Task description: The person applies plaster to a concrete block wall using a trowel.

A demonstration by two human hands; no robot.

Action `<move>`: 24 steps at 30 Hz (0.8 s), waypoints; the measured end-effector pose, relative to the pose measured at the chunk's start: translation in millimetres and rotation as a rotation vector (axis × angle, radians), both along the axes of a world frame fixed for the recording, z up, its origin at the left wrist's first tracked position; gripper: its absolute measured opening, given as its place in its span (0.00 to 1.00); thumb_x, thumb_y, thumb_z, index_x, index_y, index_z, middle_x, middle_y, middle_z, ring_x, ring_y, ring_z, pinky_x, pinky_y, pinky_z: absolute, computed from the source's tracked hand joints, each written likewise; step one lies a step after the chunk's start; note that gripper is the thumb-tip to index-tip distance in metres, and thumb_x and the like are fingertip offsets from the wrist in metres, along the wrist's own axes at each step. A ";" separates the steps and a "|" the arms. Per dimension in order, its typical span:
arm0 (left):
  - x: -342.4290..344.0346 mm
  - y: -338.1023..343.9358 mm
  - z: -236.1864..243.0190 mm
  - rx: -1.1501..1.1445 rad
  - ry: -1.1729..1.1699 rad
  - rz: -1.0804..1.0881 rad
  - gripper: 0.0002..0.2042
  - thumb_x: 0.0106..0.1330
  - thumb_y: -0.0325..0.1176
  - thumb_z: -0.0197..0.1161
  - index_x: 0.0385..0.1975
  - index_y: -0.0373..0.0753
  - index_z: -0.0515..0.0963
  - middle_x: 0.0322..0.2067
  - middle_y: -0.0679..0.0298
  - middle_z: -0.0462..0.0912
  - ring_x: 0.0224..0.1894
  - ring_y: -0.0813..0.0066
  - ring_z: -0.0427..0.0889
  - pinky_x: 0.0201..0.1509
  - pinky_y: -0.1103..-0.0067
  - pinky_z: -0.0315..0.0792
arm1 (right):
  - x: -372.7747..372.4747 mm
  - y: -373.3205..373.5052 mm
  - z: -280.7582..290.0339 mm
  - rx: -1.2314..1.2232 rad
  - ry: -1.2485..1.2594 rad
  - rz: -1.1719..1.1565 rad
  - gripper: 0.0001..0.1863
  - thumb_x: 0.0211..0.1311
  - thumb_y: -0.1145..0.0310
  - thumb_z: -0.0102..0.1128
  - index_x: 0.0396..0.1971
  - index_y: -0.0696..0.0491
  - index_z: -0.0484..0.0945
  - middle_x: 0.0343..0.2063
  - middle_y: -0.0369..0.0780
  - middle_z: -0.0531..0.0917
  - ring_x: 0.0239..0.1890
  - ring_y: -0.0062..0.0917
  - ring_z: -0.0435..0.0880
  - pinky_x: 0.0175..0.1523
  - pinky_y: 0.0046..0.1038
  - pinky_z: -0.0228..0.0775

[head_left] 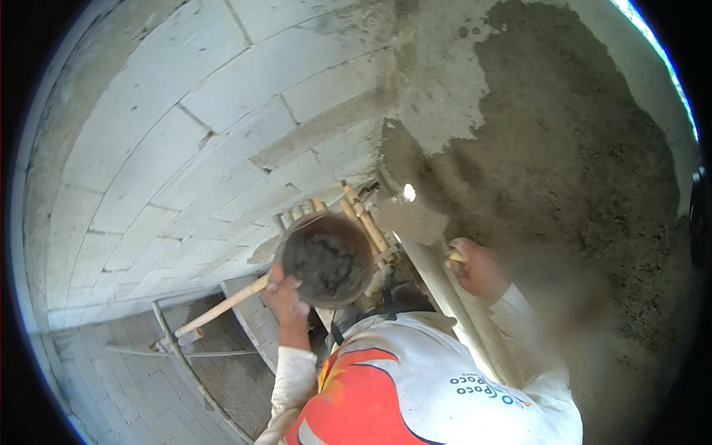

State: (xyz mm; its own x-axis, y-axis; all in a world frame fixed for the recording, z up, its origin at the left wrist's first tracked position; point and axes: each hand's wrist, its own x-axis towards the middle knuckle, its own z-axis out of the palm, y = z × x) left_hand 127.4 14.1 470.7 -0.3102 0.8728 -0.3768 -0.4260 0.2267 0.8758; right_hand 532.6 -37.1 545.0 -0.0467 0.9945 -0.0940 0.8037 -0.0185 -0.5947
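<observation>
A round bucket (327,259) of dark grey wet mortar is held up in front of me. My left hand (287,294) grips its left rim, fingers closed round the edge. To the right, my right hand (480,271) is closed round the light handle of a trowel (414,219). The trowel's blade, smeared by motion, points left, between the bucket and the wall on the right. Rough, dark mortar (571,141) covers much of that wall, with a paler patch toward the corner.
A bare wall of pale blocks (215,156) rises ahead and left. Bamboo poles (363,215) lie below, beyond the bucket. One bamboo pole (226,305) slants out to the left, crossing thin poles (200,386). Far below is a dark floor (230,378).
</observation>
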 end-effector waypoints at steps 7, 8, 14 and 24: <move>42.4 27.8 47.5 0.093 -0.064 -0.112 0.31 0.48 0.14 0.53 0.59 0.27 0.73 0.50 0.60 0.82 0.40 0.75 0.79 0.41 0.82 0.74 | -117.6 65.9 8.4 0.441 -0.574 0.271 0.12 0.55 0.70 0.59 0.39 0.56 0.80 0.34 0.42 0.81 0.35 0.36 0.86 0.39 0.37 0.79; 40.5 30.3 52.7 0.139 -0.047 -0.147 0.31 0.47 0.14 0.54 0.59 0.26 0.73 0.50 0.59 0.82 0.40 0.75 0.79 0.41 0.83 0.73 | -125.0 66.7 11.4 0.372 -0.584 0.306 0.12 0.55 0.70 0.59 0.39 0.56 0.80 0.34 0.42 0.81 0.35 0.36 0.86 0.39 0.37 0.79; 19.2 39.7 71.4 0.114 0.021 -0.148 0.34 0.46 0.16 0.54 0.61 0.25 0.72 0.58 0.58 0.80 0.42 0.77 0.78 0.42 0.86 0.70 | -138.4 54.8 48.3 0.198 -0.615 0.474 0.14 0.56 0.70 0.58 0.42 0.59 0.79 0.34 0.43 0.81 0.32 0.37 0.86 0.34 0.37 0.80; 11.7 30.4 118.4 0.542 0.557 -0.406 0.31 0.46 0.18 0.52 0.58 0.23 0.75 0.57 0.57 0.80 0.59 0.71 0.75 0.65 0.80 0.64 | -148.4 81.7 -3.2 0.010 -0.363 0.354 0.13 0.59 0.63 0.60 0.28 0.59 0.82 0.24 0.53 0.83 0.32 0.45 0.85 0.36 0.44 0.78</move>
State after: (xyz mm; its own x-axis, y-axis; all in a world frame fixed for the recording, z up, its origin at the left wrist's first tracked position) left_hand 139.1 44.5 589.2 0.0477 0.9706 0.2361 0.1190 -0.2402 0.9634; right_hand 384.2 44.6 541.8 -0.3471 0.9245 -0.1573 0.9147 0.2967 -0.2744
